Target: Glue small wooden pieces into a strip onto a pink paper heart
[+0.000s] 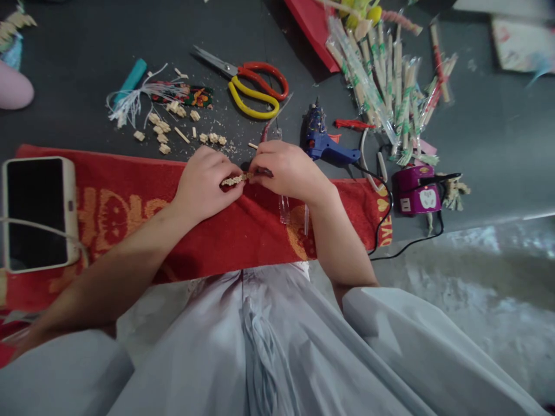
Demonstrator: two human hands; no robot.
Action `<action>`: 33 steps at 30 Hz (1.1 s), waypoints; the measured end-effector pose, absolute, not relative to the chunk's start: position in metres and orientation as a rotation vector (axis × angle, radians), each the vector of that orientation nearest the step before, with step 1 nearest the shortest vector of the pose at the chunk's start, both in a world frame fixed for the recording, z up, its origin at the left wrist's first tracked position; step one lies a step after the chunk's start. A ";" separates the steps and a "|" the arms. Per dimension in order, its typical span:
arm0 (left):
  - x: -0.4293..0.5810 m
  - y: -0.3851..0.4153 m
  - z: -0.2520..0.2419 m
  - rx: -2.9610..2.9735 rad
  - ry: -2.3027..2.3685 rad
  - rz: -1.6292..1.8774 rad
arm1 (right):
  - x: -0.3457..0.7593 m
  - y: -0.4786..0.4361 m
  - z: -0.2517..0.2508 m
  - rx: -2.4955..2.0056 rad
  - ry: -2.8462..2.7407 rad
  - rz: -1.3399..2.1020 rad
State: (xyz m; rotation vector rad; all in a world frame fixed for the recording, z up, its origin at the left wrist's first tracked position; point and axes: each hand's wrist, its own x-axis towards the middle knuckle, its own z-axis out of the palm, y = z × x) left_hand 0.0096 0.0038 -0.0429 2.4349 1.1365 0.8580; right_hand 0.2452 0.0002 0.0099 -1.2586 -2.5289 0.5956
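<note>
Over the red towel [208, 248], my left hand [206, 179] is closed on a small tan, knobbly piece [233, 181] made of tiny wood-like bits. My right hand [286, 170] meets it at the piece's right end, fingers pinched together; a slim dark thing [262, 171] shows among them, its kind unclear. Several tan chunks [160, 124] and crumbs lie on the dark table beyond my left hand. Scissors [243, 81] with red and yellow handles rest further back. A blue glue gun [327, 141] lies just beyond my right wrist.
A phone [37, 214] with a white cable sits at the left. Bundled sticks in clear wrappers [385, 86] lie back right. A purple box [418, 190] with black cords is at the right, near the table's front edge. White strings [134, 101] lie back left.
</note>
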 end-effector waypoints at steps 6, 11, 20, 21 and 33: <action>0.010 0.004 -0.045 2.493 1.123 0.826 | 0.245 0.000 0.010 -1.293 -2.537 0.621; 0.010 0.005 -0.047 2.427 1.103 0.816 | 0.243 0.000 0.009 -1.313 -2.551 0.630; 0.008 0.007 -0.049 2.391 1.131 0.812 | 0.246 0.001 0.006 -1.281 -2.522 0.661; 0.007 0.007 -0.049 2.386 1.124 0.811 | 0.246 0.001 0.007 -1.283 -2.524 0.668; 0.005 0.009 -0.048 2.381 1.089 0.791 | 0.243 0.001 0.009 -1.324 -2.528 0.712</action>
